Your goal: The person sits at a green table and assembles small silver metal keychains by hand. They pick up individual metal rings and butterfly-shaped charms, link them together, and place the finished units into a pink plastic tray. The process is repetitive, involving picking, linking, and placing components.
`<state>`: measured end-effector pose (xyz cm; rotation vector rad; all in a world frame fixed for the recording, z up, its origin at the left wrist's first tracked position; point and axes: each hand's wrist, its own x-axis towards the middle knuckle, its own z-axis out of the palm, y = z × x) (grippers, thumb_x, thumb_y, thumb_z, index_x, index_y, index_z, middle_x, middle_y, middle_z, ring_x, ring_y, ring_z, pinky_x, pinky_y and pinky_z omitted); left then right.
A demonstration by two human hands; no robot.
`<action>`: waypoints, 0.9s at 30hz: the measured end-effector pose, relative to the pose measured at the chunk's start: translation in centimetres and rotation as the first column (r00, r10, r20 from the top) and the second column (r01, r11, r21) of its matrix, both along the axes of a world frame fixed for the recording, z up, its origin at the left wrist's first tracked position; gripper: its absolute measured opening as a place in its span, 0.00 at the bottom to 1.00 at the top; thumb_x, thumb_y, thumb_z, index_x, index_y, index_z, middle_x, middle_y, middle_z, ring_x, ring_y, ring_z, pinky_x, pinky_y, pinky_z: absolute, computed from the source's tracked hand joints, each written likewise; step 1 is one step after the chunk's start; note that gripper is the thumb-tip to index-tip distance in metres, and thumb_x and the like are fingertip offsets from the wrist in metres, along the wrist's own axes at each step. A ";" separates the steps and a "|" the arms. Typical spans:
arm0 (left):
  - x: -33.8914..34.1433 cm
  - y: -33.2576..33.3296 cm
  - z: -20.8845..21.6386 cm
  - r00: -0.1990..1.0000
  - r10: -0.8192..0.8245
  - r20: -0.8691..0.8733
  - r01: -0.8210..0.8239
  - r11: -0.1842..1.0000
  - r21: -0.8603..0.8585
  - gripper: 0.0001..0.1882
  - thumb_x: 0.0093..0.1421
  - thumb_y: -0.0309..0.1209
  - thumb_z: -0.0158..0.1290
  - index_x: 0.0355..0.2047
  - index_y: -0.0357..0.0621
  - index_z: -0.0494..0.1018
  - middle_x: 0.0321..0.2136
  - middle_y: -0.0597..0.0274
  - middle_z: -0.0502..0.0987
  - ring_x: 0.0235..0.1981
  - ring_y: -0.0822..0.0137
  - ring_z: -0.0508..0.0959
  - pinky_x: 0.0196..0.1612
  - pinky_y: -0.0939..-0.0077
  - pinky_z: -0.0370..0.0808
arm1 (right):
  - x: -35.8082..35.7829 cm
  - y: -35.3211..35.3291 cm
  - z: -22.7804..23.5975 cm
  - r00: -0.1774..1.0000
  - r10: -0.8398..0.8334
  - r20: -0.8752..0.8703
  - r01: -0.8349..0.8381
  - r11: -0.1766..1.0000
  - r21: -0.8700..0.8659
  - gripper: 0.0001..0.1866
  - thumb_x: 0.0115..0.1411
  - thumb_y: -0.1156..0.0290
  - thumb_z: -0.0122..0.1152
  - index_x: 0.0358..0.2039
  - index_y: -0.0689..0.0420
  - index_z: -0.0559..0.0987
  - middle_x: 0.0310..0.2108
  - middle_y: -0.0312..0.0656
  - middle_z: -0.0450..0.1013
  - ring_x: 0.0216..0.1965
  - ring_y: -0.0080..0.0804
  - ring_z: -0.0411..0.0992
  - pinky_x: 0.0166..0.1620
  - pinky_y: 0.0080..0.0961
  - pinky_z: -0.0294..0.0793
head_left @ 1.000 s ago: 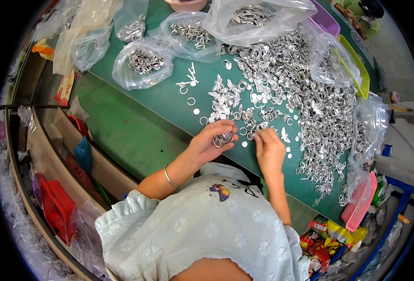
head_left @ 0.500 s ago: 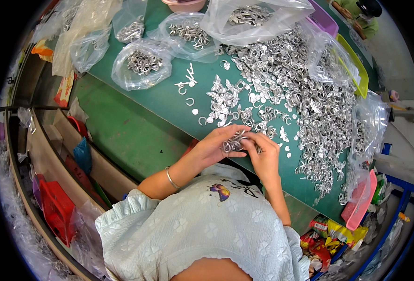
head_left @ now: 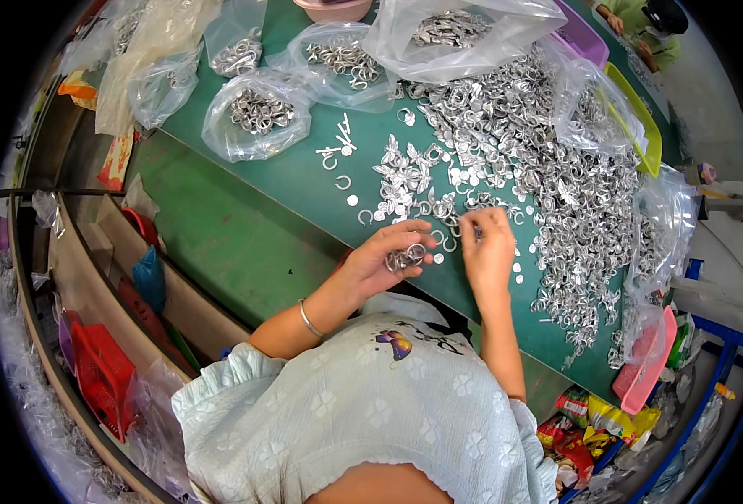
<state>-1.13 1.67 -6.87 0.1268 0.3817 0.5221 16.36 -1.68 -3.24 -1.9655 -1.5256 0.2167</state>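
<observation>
Several silvery metal rings [head_left: 406, 257] are cupped in my left hand [head_left: 379, 262], its fingers curled around them near the table's front edge. My right hand [head_left: 488, 247] is over the small sorted pieces, fingertips pinched together; what lies between them, if anything, is too small to make out. Beyond it spreads a big heap of silvery rings and charms [head_left: 565, 193]. A small group of leaf-shaped and flat pieces [head_left: 401, 181] lies ahead of my left hand. A few open rings [head_left: 343, 182] and thin sticks [head_left: 345, 130] are farther left.
Clear plastic bags of metal pieces [head_left: 258, 113] stand along the far left of the green table [head_left: 304, 189]. A large open bag [head_left: 464, 50], a yellow-green tray [head_left: 636, 118] and a pink tray [head_left: 645, 361] border the heap. Another person [head_left: 653, 29] works at the far right.
My right hand has moved away from my left, forward and to the right over the pieces. My left hand stays nearly in place, still holding rings.
</observation>
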 end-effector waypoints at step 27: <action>-0.1 -0.4 0.5 0.997 -0.030 -0.070 0.034 0.997 0.063 0.15 0.55 0.29 0.52 0.44 0.43 0.68 0.34 0.62 0.73 0.34 0.72 0.74 0.29 0.82 0.74 | 1.6 -0.2 0.9 0.347 -0.090 -0.933 -0.027 0.994 -0.106 0.10 0.58 0.69 0.54 0.29 0.63 0.76 0.24 0.35 0.72 0.13 0.11 0.54 0.15 0.10 0.48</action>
